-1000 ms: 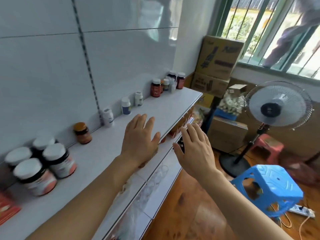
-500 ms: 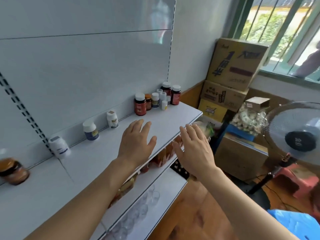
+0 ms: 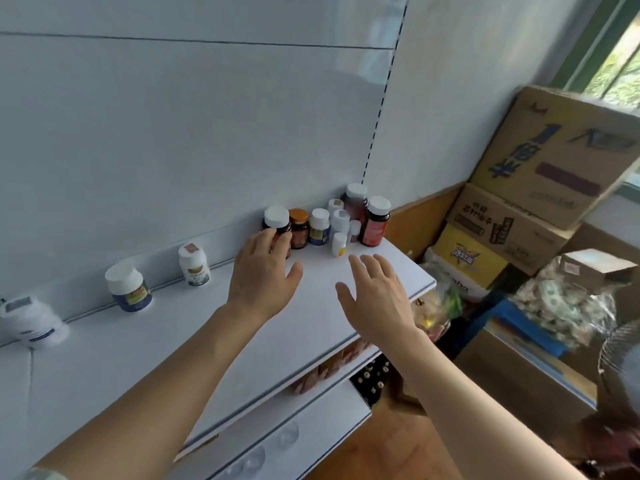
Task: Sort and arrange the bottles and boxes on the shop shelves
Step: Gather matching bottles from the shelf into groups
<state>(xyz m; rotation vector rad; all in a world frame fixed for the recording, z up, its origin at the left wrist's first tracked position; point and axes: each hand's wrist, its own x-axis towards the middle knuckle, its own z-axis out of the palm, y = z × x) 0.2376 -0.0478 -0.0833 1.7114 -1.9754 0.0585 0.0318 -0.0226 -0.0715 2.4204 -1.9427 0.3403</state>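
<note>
Bottles (image 3: 329, 220) cluster at the far end of the top shelf (image 3: 311, 323), caps on, contents hidden. Your left hand (image 3: 265, 271), fingers straight, reaches the white-capped dark bottle (image 3: 277, 223); your right hand (image 3: 375, 292) hovers open, holding nothing.

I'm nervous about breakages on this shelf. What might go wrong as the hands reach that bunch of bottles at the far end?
The left hand reaches a dark bottle in a tight cluster; nudging it may topple the small white bottle. The red bottle stands near the shelf end and might fall off.
</note>
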